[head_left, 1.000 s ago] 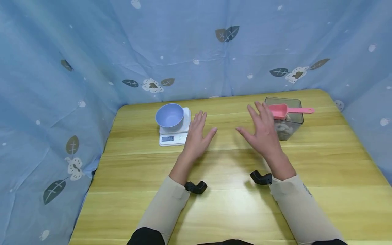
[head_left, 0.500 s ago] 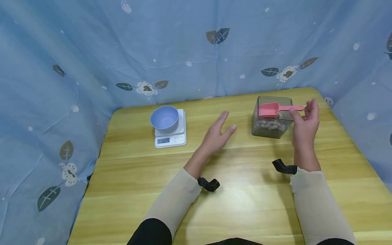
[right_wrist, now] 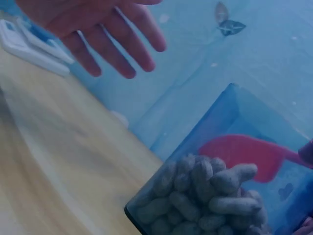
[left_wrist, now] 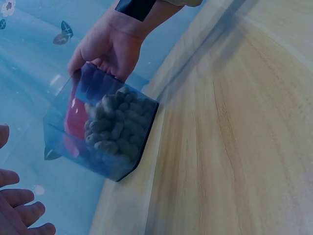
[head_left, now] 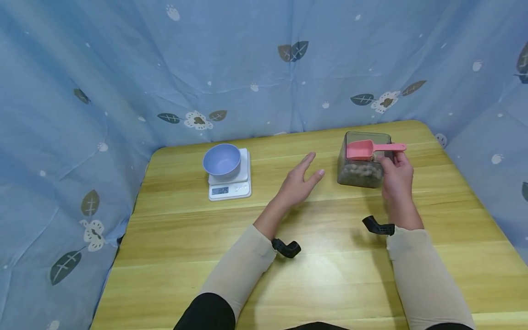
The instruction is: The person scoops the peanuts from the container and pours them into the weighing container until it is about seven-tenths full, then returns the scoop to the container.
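Observation:
My right hand [head_left: 398, 181] holds the right side of a clear grey plastic box [head_left: 342, 158], below the handle of a pink scoop [head_left: 361, 149]. In the left wrist view, its fingers show through the box wall. Unshelled peanuts [right_wrist: 200, 196] fill the lower part of the box, and the scoop lies on top inside it, its handle over the right rim. My left hand [head_left: 298, 184] hovers left of the box, apart from it, fingers extended and thumb spread. A lilac bowl [head_left: 222, 159] sits on a white kitchen scale [head_left: 243, 188] at the left.
The wooden table [head_left: 313, 256] meets a blue patterned curtain [head_left: 255, 68] along its back and sides. Black wrist mounts [head_left: 286, 248] stick out inward from both sleeves. The scale's display [head_left: 220, 190] is lit.
Both hands have moved right from the middle of the table. My right hand went over to the box's right side, then came down and took hold; my left hand came nearer the box.

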A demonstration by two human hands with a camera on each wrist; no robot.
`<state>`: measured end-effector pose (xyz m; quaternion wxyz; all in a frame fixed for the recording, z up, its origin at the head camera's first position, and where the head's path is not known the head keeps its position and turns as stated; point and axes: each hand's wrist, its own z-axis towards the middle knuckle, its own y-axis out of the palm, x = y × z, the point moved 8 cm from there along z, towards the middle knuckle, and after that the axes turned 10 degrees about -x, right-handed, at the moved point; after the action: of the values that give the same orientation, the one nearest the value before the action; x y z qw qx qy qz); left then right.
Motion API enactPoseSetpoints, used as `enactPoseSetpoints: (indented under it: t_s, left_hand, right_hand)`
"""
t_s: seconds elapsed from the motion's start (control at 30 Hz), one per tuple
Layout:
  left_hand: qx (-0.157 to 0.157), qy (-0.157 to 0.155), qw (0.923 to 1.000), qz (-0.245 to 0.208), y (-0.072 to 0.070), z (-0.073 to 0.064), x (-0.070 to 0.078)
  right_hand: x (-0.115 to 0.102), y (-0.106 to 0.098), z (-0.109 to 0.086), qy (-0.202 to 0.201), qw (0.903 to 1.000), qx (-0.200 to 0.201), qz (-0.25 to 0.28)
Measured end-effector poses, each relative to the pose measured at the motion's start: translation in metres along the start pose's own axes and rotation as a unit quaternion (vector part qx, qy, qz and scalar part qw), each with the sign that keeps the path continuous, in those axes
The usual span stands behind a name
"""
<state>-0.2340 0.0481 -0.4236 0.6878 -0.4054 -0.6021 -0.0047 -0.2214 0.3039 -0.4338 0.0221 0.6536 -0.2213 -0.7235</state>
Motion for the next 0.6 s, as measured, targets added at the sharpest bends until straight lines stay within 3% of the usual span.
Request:
enactPoseSetpoints:
  t_s: [0.27,0.6]
  left_hand:
    - [0.009,-0.01,0.9997,0.019,-0.006,-0.004,-0.008]
    - [0.05,0.0,0.9979,0.042,-0.033,-0.017,-0.015]
  right_hand:
    - [0.018,0.039,-0.007,0.037,0.997,-0.057,-0.037]
    - [0.044,0.097,-0.028,0.054,0.989,-0.099,-0.096]
